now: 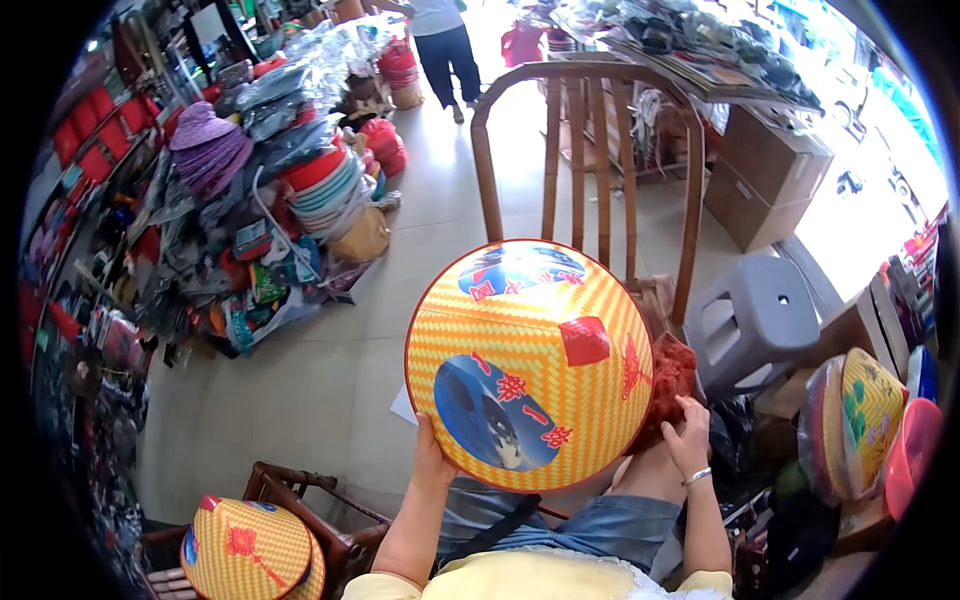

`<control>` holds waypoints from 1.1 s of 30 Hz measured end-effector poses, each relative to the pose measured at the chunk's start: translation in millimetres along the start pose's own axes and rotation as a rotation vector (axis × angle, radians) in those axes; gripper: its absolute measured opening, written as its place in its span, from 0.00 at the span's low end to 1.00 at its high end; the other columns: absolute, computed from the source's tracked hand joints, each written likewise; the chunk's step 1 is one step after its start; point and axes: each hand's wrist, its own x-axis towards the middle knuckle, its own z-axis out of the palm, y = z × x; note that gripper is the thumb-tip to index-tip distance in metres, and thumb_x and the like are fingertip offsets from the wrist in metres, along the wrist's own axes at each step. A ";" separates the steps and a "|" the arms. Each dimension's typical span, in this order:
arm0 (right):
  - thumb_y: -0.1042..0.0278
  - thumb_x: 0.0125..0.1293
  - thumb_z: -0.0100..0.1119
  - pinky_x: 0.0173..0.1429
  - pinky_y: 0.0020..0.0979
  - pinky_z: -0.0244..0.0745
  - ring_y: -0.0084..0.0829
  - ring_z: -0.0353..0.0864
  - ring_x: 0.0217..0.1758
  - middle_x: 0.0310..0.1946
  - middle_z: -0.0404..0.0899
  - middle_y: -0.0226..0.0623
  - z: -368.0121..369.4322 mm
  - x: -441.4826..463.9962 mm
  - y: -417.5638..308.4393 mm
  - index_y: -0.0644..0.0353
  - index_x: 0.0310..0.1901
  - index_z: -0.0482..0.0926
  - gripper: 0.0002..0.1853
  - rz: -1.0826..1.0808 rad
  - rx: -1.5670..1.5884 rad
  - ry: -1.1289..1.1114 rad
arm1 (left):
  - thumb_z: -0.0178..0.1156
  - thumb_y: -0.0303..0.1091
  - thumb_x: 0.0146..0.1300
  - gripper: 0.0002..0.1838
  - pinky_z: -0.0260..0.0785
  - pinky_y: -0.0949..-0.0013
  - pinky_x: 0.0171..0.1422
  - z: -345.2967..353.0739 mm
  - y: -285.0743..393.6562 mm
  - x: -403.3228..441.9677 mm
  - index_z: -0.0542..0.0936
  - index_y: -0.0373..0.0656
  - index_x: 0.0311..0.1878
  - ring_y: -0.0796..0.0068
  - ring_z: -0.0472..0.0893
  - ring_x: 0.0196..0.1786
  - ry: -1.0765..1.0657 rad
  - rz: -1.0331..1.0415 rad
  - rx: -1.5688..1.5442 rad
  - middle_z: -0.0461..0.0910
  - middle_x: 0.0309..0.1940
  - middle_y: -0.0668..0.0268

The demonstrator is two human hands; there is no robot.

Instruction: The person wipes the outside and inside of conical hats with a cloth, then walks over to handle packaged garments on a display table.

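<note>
A yellow-and-orange woven conical hat point(500, 340) with blue picture patches, red lettering and a red square at its peak is above my lap. My left hand point(431, 455) grips its lower left rim, with the thumb over the edge and the other fingers hidden underneath. To the right of the hat lies a bundle of red cords or threads point(673, 378), partly covered by the brim. My right hand point(688, 445) is at the bundle's lower edge, with bent fingers and thumb apart; I cannot tell whether it touches a strand.
A wooden chair point(590, 72) stands in front of me. More conical hats point(250, 550) sit on a wooden chair at lower left. A grey stool point(760, 315), a cardboard box point(765, 175) and bagged hats point(860, 420) are at right. Piled goods line the left; a person point(447, 55) stands far ahead.
</note>
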 end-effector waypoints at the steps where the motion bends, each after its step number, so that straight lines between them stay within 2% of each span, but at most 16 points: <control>1: 0.61 0.50 0.68 0.68 0.43 0.59 0.49 0.62 0.65 0.62 0.67 0.47 3.3 6.0 -6.7 0.60 0.61 0.70 0.34 0.017 -0.090 -0.039 | 0.45 0.59 0.70 0.34 0.70 0.53 0.63 -1.1 2.8 -1.1 0.64 0.41 0.67 0.59 0.75 0.61 -0.019 0.019 0.015 0.72 0.62 0.58; 3: 0.56 0.48 0.70 0.70 0.43 0.56 0.48 0.61 0.66 0.64 0.64 0.47 14.8 12.5 -18.6 0.57 0.63 0.68 0.39 0.012 -0.175 -0.111 | 0.45 0.59 0.70 0.34 0.70 0.53 0.64 0.5 3.1 -3.7 0.64 0.41 0.67 0.59 0.74 0.61 0.025 0.047 0.035 0.71 0.62 0.58; 4: 0.56 0.46 0.72 0.68 0.43 0.57 0.45 0.63 0.64 0.60 0.68 0.43 24.8 13.1 -23.1 0.56 0.58 0.73 0.35 -0.037 -0.364 -0.068 | 0.46 0.59 0.70 0.34 0.69 0.53 0.64 2.4 2.9 -4.9 0.64 0.42 0.67 0.59 0.74 0.62 0.073 0.058 0.051 0.71 0.63 0.59; 7: 0.59 0.46 0.73 0.60 0.41 0.62 0.43 0.67 0.58 0.52 0.74 0.38 20.6 23.0 -15.2 0.56 0.45 0.79 0.24 -0.052 -0.208 -0.191 | 0.45 0.58 0.70 0.33 0.68 0.53 0.65 5.9 2.0 -7.8 0.64 0.42 0.68 0.59 0.72 0.63 0.059 0.108 0.054 0.70 0.64 0.60; 8: 0.63 0.46 0.72 0.54 0.42 0.65 0.42 0.70 0.50 0.43 0.76 0.34 22.2 25.9 -14.6 0.56 0.33 0.78 0.14 -0.119 -0.179 -0.092 | 0.45 0.58 0.70 0.33 0.68 0.53 0.65 6.3 1.8 -9.9 0.64 0.42 0.68 0.59 0.72 0.63 0.062 0.105 0.055 0.70 0.64 0.60; 12: 0.71 0.51 0.67 0.47 0.42 0.67 0.45 0.73 0.39 0.32 0.76 0.40 5.4 20.0 15.6 0.61 0.33 0.76 0.10 -0.073 0.070 0.128 | 0.44 0.57 0.71 0.32 0.68 0.54 0.66 27.3 -5.6 -11.5 0.64 0.42 0.67 0.59 0.73 0.63 0.036 0.103 0.003 0.71 0.63 0.61; 15: 0.74 0.66 0.55 0.36 0.23 0.66 0.18 0.66 0.32 0.28 0.67 0.24 -39.3 14.8 18.2 0.60 0.33 0.71 0.04 0.216 0.573 0.267 | 0.46 0.53 0.72 0.29 0.69 0.55 0.65 28.8 -11.5 -9.2 0.64 0.42 0.67 0.61 0.74 0.62 0.100 0.125 -0.039 0.71 0.63 0.61; 16: 0.72 0.70 0.52 0.36 0.21 0.66 0.17 0.66 0.31 0.29 0.68 0.22 -62.2 16.1 -10.7 0.58 0.34 0.70 0.05 0.398 0.789 0.350 | 0.48 0.50 0.72 0.27 0.70 0.57 0.64 29.6 -11.8 -4.8 0.64 0.42 0.66 0.62 0.74 0.61 0.108 0.147 -0.050 0.71 0.62 0.61; 17: 0.69 0.70 0.51 0.38 0.22 0.68 0.16 0.68 0.34 0.32 0.71 0.23 -67.9 12.9 20.0 0.58 0.38 0.72 0.04 0.353 0.799 0.359 | 0.48 0.50 0.72 0.27 0.70 0.57 0.64 44.5 -9.9 -3.9 0.64 0.42 0.66 0.62 0.74 0.61 0.130 0.131 -0.055 0.71 0.62 0.61; 19: 0.68 0.71 0.51 0.44 0.23 0.72 0.19 0.74 0.40 0.39 0.76 0.27 -83.3 11.3 9.7 0.61 0.46 0.74 0.08 0.266 0.915 0.447 | 0.54 0.40 0.71 0.20 0.73 0.63 0.58 84.9 -9.6 -15.3 0.70 0.40 0.61 0.68 0.78 0.55 -0.011 0.305 0.247 0.75 0.57 0.62; 22: 0.68 0.71 0.50 0.51 0.26 0.74 0.23 0.77 0.49 0.49 0.77 0.33 -88.1 -2.5 10.7 0.63 0.56 0.72 0.15 0.388 1.120 0.460 | 0.61 0.33 0.65 0.25 0.72 0.64 0.59 102.2 -28.9 -30.5 0.67 0.40 0.63 0.67 0.78 0.55 -0.077 0.217 0.541 0.75 0.55 0.64; 23: 0.64 0.70 0.52 0.47 0.26 0.75 0.26 0.79 0.48 0.50 0.77 0.33 -83.7 -5.2 11.5 0.61 0.59 0.69 0.19 0.371 1.086 0.462 | 0.61 0.31 0.64 0.18 0.73 0.66 0.54 115.3 -34.8 -40.5 0.73 0.38 0.55 0.68 0.79 0.50 -0.173 0.257 0.763 0.78 0.50 0.62; 25: 0.65 0.69 0.52 0.57 0.33 0.74 0.30 0.78 0.54 0.55 0.75 0.37 -74.0 -8.8 9.2 0.62 0.61 0.68 0.21 0.356 1.185 0.452 | 0.62 0.26 0.58 0.16 0.74 0.66 0.50 139.4 -45.9 -48.8 0.78 0.38 0.50 0.62 0.81 0.47 -0.595 0.504 1.167 0.81 0.46 0.57; 26: 0.67 0.70 0.51 0.54 0.28 0.75 0.26 0.78 0.52 0.54 0.76 0.35 -71.7 -6.6 -5.5 0.62 0.61 0.68 0.19 0.347 1.248 0.449 | 0.62 0.24 0.54 0.21 0.74 0.62 0.53 163.0 -52.3 -48.6 0.78 0.40 0.54 0.58 0.81 0.49 -0.846 0.766 1.145 0.80 0.49 0.57; 27: 0.67 0.70 0.51 0.54 0.28 0.75 0.26 0.78 0.53 0.54 0.76 0.35 -67.3 -8.8 -9.9 0.62 0.61 0.68 0.19 0.348 1.285 0.430 | 0.60 0.25 0.56 0.22 0.74 0.61 0.55 169.4 -57.3 -49.8 0.78 0.43 0.56 0.63 0.81 0.51 -0.987 0.765 1.247 0.79 0.52 0.61; 33: 0.67 0.71 0.50 0.55 0.29 0.75 0.28 0.77 0.54 0.54 0.75 0.36 -37.3 -33.9 7.0 0.61 0.61 0.68 0.19 0.349 1.388 0.423 | 0.60 0.24 0.53 0.21 0.75 0.61 0.58 161.4 -87.3 -47.8 0.79 0.42 0.54 0.63 0.82 0.51 -1.176 0.886 1.377 0.81 0.50 0.60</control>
